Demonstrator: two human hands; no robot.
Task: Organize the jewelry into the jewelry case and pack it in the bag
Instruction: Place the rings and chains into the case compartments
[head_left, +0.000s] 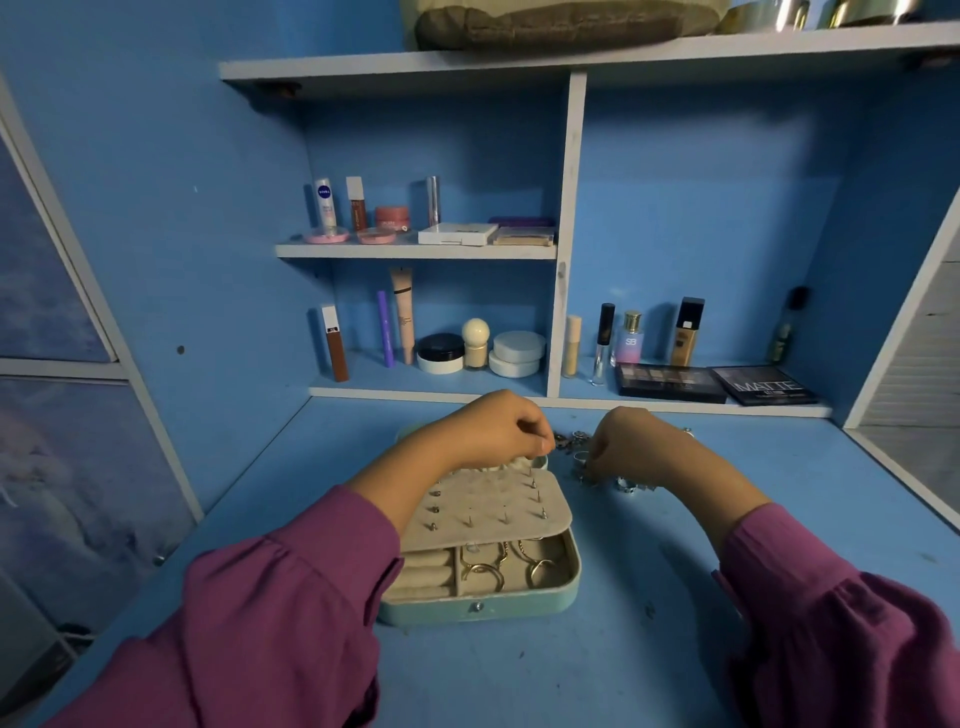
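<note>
The jewelry case (480, 551), pale teal and open, lies on the blue desk (675, 649) between the two forearms, its near edge toward the person and its far end under the left hand. A beige earring panel (488, 506) studded with small posts lies tilted across the far part of the case; in front of it the open compartments show padded ring rolls (423, 574) on the left-hand side and gold hoops (511, 569) beside them. The left hand (498, 431) hovers over the far edge of the panel with its fingers curled in, thumb and forefinger pressed together as if pinching something too small to make out. The right hand (626, 441) is just beside it, knuckles up and fingers curled down into a loose pile of silver jewelry (602, 467) on the desk; whether it actually holds a piece cannot be told. Both arms wear purple sleeves (291, 623). Beyond the hands, white shelves (415, 251) carry cosmetics: bottles, tubes, round jars, and two dark eyeshadow palettes (717, 384) past the right hand. A khaki bag (545, 23) sits on the top shelf.
</note>
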